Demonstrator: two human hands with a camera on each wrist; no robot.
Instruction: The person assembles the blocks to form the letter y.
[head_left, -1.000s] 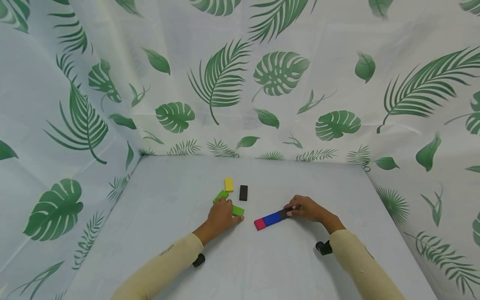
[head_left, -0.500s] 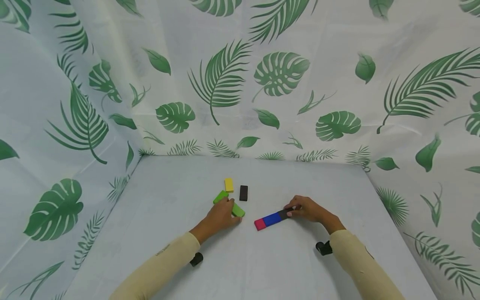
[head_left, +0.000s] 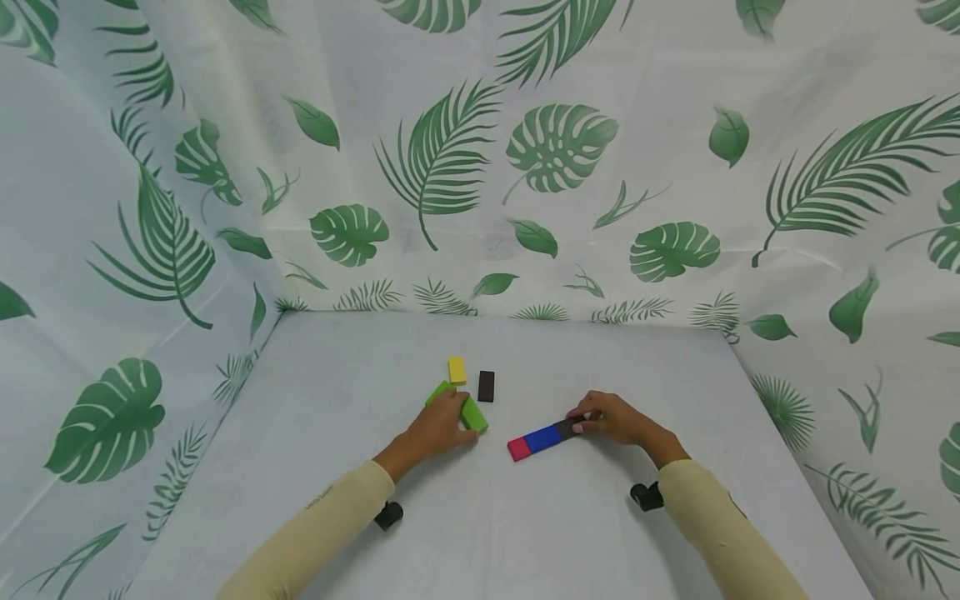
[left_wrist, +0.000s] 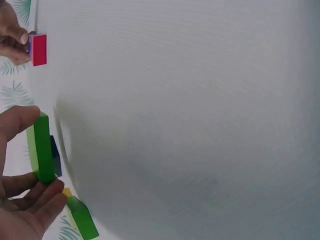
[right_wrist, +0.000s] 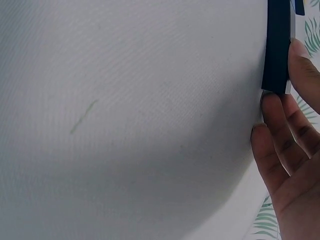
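In the head view my left hand pinches a green block; the left wrist view has the thumb on one end of it and fingertips at the other. A second green block lies just beyond that hand. My right hand holds the outer end of a dark block, which forms one row with a blue block and a red block. Thumb and fingertips meet the dark block at its end in the right wrist view.
Behind the left hand lie a yellow block and a separate black block. Everything rests on a white-covered table, with leaf-printed cloth hanging at the back and sides. Each wrist wears a small black camera.
The left hand has turned the green block it holds to a steeper slant and drawn slightly left. The right hand and the red, blue and dark row stay put.
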